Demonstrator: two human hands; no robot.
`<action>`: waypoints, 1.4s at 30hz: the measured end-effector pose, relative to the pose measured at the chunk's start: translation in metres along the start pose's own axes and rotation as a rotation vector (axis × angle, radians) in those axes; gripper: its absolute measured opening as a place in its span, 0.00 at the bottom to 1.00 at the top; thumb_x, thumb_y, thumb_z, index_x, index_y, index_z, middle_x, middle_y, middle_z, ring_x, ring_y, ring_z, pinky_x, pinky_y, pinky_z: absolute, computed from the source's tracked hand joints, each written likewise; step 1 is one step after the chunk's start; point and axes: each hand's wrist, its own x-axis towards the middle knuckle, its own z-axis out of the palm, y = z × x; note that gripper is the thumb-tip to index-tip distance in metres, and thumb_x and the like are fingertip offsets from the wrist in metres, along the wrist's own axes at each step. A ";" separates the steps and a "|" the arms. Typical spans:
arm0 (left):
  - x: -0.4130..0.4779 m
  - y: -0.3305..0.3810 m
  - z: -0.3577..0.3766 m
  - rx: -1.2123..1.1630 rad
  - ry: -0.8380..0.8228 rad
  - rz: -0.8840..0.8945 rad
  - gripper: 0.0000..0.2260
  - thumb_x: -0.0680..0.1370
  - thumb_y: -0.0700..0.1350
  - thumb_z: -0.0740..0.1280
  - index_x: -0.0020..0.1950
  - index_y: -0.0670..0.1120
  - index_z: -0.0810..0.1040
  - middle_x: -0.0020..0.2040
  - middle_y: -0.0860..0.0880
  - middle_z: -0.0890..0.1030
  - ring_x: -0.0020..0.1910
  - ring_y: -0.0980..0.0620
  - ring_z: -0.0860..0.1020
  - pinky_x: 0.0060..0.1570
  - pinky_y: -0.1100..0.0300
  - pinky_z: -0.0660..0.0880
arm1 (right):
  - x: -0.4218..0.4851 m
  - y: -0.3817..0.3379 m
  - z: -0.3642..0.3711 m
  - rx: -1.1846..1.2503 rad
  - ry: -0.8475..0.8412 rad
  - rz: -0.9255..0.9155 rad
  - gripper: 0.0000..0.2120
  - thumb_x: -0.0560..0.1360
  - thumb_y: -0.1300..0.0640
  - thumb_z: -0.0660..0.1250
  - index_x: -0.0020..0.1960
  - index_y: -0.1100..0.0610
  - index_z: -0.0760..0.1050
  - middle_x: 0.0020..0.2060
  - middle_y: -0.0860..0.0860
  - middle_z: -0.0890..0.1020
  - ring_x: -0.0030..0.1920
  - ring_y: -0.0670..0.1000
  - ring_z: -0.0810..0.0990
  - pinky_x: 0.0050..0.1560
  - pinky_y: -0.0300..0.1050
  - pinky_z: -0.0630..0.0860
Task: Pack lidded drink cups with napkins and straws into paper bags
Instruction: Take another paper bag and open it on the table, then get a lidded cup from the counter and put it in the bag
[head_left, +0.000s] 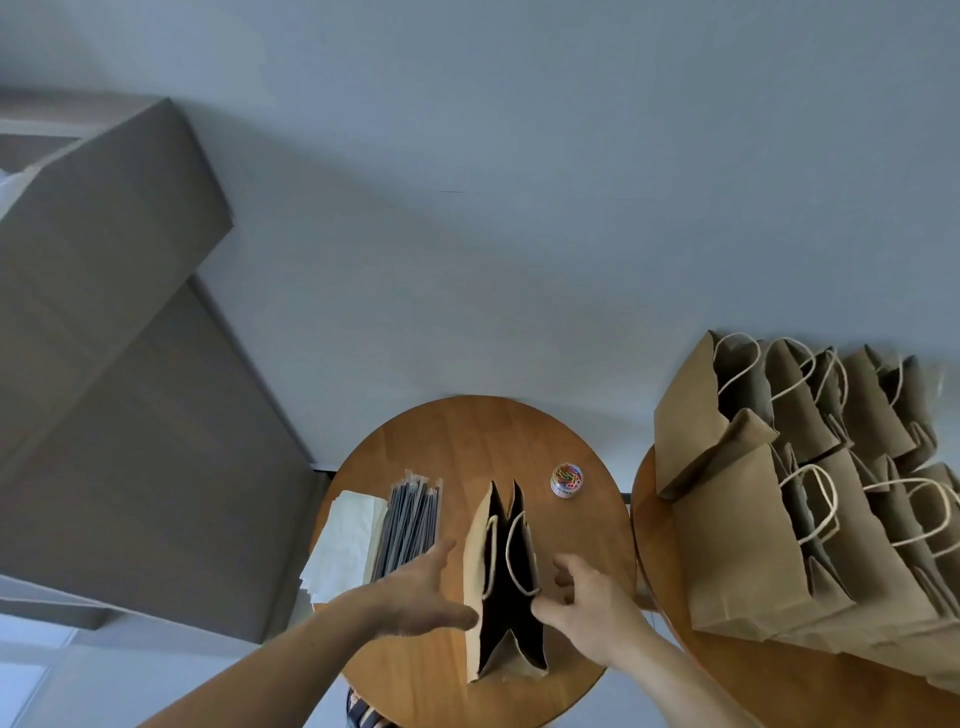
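Observation:
An open brown paper bag (475, 587) with twine handles stands upright on a round wooden table (467, 441). My left hand (421, 597) lies flat against the bag's left wall, fingers straight. At the bag's right rim my right hand (582, 603) has its thumb on the paper and its fingers curled loosely beside it. A bundle of wrapped dark straws (410, 519) lies left of the bag, next to a stack of white napkins (343, 540). No drink cup shows.
A small clear tub of coloured paper clips (566, 479) sits at the table's back right. Several brown paper bags (748, 519) with handles stand packed together on a second table to the right. Grey cabinets (104, 364) rise at left.

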 end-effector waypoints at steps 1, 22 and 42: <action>-0.002 0.004 -0.008 0.012 0.008 0.014 0.50 0.63 0.63 0.74 0.77 0.64 0.48 0.78 0.52 0.60 0.71 0.48 0.68 0.66 0.54 0.71 | -0.001 -0.002 -0.007 0.014 -0.017 -0.029 0.35 0.75 0.40 0.66 0.77 0.48 0.57 0.74 0.46 0.66 0.72 0.51 0.68 0.70 0.51 0.70; -0.152 0.084 -0.199 0.426 0.719 0.014 0.34 0.78 0.56 0.65 0.80 0.49 0.54 0.78 0.47 0.62 0.76 0.45 0.61 0.71 0.48 0.65 | 0.015 -0.236 -0.087 -0.459 0.291 -0.554 0.30 0.80 0.43 0.59 0.77 0.54 0.59 0.74 0.51 0.65 0.72 0.54 0.65 0.69 0.51 0.67; -0.383 -0.125 -0.413 0.354 1.163 -0.208 0.33 0.76 0.56 0.66 0.79 0.51 0.59 0.77 0.50 0.63 0.75 0.46 0.61 0.67 0.49 0.65 | -0.036 -0.597 0.034 -0.560 0.235 -1.085 0.25 0.76 0.42 0.65 0.70 0.49 0.69 0.70 0.47 0.72 0.68 0.51 0.71 0.57 0.42 0.67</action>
